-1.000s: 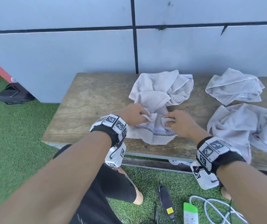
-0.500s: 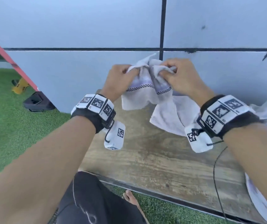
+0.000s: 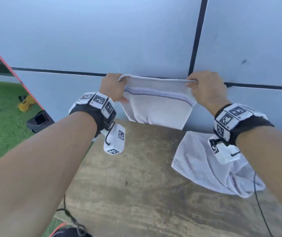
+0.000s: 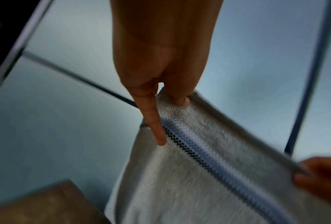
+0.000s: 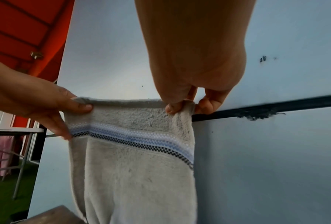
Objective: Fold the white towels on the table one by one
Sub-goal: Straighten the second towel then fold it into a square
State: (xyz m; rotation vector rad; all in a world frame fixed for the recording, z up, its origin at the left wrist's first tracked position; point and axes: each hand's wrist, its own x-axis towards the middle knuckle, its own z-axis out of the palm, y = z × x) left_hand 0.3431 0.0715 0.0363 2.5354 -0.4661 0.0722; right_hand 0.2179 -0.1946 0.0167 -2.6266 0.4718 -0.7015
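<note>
A white towel (image 3: 159, 106) with a blue and black chequered band hangs in the air in front of the wall, stretched flat by its top edge. My left hand (image 3: 113, 88) pinches its top left corner and my right hand (image 3: 203, 88) pinches its top right corner. The left wrist view shows the towel (image 4: 208, 174) under my left hand (image 4: 166, 97), one finger lying straight down the cloth. The right wrist view shows the towel (image 5: 137, 166) with thumb and fingers of my right hand (image 5: 181, 106) closed on its corner. Its lower end is behind the table's far edge.
The wooden table (image 3: 136, 194) lies below my arms. A second crumpled white towel (image 3: 205, 171) sits on its right side, partly under my right wrist. A grey panelled wall (image 3: 136, 40) stands right behind. Green turf (image 3: 3, 127) and a black and yellow object are at the left.
Both hands have moved apart along the towel's top edge, pulling it from a bunched clump into a flat hanging sheet. A second earlier it lay crumpled on the table.
</note>
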